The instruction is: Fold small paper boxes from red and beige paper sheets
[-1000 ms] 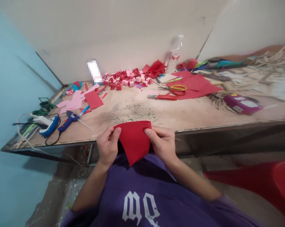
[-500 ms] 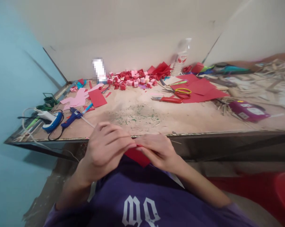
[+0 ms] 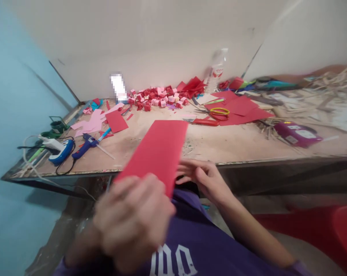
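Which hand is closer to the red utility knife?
Right: your right hand is on the near side of the red utility knife; your left hand is farther off, to its left.

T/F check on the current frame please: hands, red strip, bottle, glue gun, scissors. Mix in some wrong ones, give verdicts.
1. The left hand grips the red strip. True.
2. The right hand holds the scissors. False: they lie on the table.
3. The glue gun lies right of the scissors. False: it lies left of them.
4. The bottle is at the back of the table. True.
5. Both scissor handles are blue. False: one yellow, one red.
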### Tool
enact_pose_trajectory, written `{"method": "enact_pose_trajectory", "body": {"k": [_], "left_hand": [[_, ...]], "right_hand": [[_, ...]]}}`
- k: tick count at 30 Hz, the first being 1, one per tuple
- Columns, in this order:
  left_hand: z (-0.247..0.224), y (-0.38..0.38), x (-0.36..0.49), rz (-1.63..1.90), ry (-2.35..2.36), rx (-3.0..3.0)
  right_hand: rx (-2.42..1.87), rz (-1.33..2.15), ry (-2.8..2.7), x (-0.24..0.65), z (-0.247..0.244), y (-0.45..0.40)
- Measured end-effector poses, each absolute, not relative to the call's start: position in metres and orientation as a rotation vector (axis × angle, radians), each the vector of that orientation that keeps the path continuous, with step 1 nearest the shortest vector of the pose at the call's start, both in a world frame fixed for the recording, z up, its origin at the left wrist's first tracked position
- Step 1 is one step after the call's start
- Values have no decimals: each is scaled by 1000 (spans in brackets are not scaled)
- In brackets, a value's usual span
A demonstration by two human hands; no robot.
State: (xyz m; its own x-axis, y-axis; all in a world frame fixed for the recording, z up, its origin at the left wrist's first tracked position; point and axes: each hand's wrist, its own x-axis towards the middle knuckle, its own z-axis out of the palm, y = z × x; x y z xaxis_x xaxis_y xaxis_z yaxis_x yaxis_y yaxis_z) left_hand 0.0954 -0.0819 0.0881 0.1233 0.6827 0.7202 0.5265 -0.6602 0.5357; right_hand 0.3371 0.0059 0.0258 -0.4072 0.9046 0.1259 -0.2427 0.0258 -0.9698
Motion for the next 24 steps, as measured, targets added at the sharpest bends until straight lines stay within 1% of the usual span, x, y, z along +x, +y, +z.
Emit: {"method": "enact_pose_trajectory", "body": {"k": [1, 2, 4, 5, 7, 9, 12, 14, 15, 16, 18, 21, 22, 24], "left_hand": [[78, -84, 107, 1516, 1026, 2430], [68, -83, 116, 1369, 817, 2766], [48, -74, 130, 1122, 589, 3197], [39, -68, 134, 1054, 569, 3243], [25, -57, 137, 1090, 600, 3211], [17, -51, 133, 1236, 675, 3145], [12, -51, 121, 1553, 958, 2846], [10, -53, 112, 1719, 1237, 2399], [10, -53, 108, 1742, 1328, 2147], [9, -53, 106, 1723, 1366, 1909], [10, -51, 104, 1579, 1292, 1570], [14, -49, 107, 1381, 1091, 1357], [16, -48, 109, 1374, 1067, 1328], [18, -48, 111, 1434, 1076, 1280]], "right_hand": [[-718, 1579, -1255, 330, 26, 6], [-722, 1590, -1166, 324, 27, 6], [-767, 1590, -1072, 316, 29, 9], [-789, 1589, -1065, 314, 30, 10], [-814, 1563, -1088, 313, 30, 12], [-822, 1518, -1110, 315, 28, 13], [-826, 1469, -1105, 318, 25, 13], [-809, 1465, -1081, 319, 28, 11], [-798, 1470, -1070, 318, 30, 11], [-788, 1484, -1064, 318, 32, 11], [-774, 1528, -1074, 315, 34, 11], [-760, 1544, -1144, 310, 31, 14], [-767, 1491, -1181, 308, 29, 16], [-807, 1275, -1276, 305, 23, 18]]}}
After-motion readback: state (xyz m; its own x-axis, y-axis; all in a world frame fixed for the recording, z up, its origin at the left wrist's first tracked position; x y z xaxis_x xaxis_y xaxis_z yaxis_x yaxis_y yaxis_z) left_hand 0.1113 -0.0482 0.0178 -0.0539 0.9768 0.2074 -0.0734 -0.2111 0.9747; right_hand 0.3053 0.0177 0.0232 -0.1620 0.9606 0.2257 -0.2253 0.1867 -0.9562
